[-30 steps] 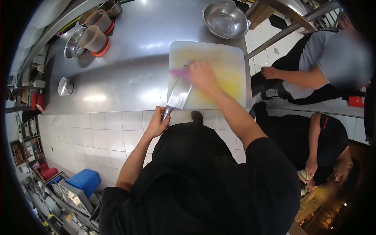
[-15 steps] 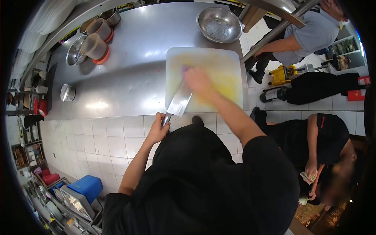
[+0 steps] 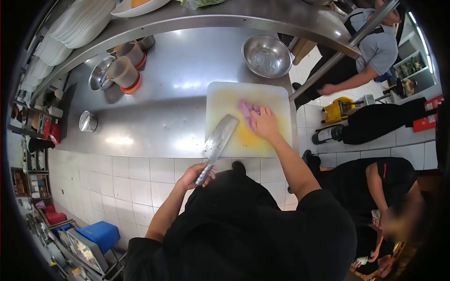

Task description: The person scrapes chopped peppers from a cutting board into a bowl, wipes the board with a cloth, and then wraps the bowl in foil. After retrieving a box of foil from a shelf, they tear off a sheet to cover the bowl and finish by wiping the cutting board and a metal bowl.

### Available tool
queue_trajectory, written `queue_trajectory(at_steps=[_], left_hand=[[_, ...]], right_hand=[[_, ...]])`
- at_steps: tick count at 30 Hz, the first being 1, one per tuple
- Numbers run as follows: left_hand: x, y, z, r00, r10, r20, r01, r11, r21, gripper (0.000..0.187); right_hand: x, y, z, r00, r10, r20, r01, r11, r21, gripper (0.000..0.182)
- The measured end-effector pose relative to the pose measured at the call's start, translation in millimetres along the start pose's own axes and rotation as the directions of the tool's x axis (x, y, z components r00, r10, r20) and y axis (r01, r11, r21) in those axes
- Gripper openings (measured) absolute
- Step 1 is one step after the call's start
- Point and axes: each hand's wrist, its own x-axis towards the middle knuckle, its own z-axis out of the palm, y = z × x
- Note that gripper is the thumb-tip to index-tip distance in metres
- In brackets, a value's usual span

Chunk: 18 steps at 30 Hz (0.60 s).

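Note:
My left hand point(image 3: 196, 176) is closed round the dark handle of a broad-bladed kitchen knife point(image 3: 221, 136). The blade points up and away, its flat side showing, over the left part of a white cutting board point(image 3: 220, 92) with yellow stains. My right hand point(image 3: 263, 123) is on a crumpled purple cloth point(image 3: 245, 108) at the middle of the board, its fingers bent over the cloth. The blade tip is a short way left of the cloth, apart from it.
Behind the board stands a steel bowl point(image 3: 267, 56). Plastic tubs point(image 3: 123, 72), another steel bowl point(image 3: 100, 75) and a small metal cup point(image 3: 88, 122) are on the left of the steel table point(image 3: 154, 122). A shelf point(image 3: 220, 21) crosses above; people stand at the right.
The purple cloth and my right hand have moved off the blade onto the board. The knife has turned so its flat side shows more. The view has tilted up.

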Motion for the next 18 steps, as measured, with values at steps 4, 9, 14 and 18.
queue_trajectory(at_steps=[4,9,14,18], left_hand=[[13,-3,4,0.989,0.107,0.107,-0.125,0.976,0.18,0.034],[29,-10,16,0.989,0.148,0.012,-0.146,0.946,0.289,0.033],[34,-13,26,0.974,0.224,-0.028,-0.184,0.857,0.481,0.037],[38,-13,25,0.967,0.251,-0.044,-0.181,0.8,0.572,0.038]], right_hand=[[10,-14,1,0.987,0.146,0.069,-0.157,0.967,0.2,0.021],[2,-127,-14,0.996,-0.084,-0.017,0.085,0.927,0.364,0.026],[9,-155,34,0.971,-0.227,0.08,0.208,0.958,0.195,0.022],[71,-74,58,0.997,0.077,0.017,-0.073,0.983,-0.171,0.024]])
